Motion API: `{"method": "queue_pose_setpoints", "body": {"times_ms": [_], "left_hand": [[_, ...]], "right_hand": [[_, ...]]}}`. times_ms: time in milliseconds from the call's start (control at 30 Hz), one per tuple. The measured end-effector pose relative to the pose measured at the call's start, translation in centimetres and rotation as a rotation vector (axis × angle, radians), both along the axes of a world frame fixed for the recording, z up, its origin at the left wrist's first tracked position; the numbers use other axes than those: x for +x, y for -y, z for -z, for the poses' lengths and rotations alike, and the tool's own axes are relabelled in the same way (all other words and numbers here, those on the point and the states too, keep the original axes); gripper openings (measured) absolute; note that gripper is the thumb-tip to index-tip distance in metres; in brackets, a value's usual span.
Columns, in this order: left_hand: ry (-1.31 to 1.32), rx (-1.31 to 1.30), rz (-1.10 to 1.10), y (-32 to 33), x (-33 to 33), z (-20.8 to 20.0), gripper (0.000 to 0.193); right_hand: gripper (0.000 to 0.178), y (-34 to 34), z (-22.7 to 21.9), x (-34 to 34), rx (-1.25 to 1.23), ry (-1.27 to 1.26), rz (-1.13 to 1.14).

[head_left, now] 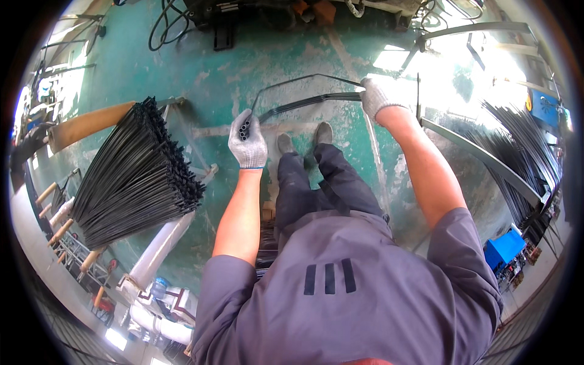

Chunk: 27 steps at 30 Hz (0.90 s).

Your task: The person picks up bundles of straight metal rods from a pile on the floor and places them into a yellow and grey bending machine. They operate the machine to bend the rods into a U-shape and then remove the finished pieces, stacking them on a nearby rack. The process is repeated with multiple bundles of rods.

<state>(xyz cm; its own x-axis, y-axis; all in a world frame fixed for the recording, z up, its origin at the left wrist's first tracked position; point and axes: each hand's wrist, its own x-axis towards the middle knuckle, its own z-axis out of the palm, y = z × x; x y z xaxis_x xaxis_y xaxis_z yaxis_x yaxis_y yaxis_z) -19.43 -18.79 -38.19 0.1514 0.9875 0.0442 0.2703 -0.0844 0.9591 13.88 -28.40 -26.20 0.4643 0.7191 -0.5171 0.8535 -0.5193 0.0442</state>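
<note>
Both my hands wear pale knit gloves. My left hand (247,145) is closed around one end of a small bundle of thin black tubes (310,102), whose hollow ends show by the palm. At the right, my right hand (377,99) grips the bundle's other end with its fingers wrapped. One black tube (286,81) bows away from the rest on the far side, running between the two hands. The bundle spans the gap above the floor, in front of my shoes. Where the tubes lie inside my right fist is hidden.
A thick stack of black tubes (131,182) rests on a stand at the left, near a padded brown bar (91,126). More black tubes (517,158) lean by a metal rail (486,159) at the right, above a blue box (504,248). Dark machinery (267,13) and cables stand ahead on the worn green floor (243,67).
</note>
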Motion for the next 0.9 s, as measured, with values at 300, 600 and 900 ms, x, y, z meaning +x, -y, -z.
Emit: {"method": "queue_pose_setpoints", "body": {"times_ms": [300, 600, 900], "left_hand": [[0.040, -0.074, -0.041, 0.7, -1.2, 1.5, 0.023], [0.076, -0.145, -0.105, 1.2, -0.9, 0.8, 0.024], [-0.071, -0.080, -0.101, 1.2, -0.7, -0.4, 0.018]], "right_hand": [[0.027, -1.0, -2.0, -0.7, 0.048, -0.058, 0.039], [0.033, 0.3, -2.3, 0.9, 0.054, -0.150, -0.122], [0.032, -0.3, -2.7, 0.7, -0.038, -0.179, -0.152]]}}
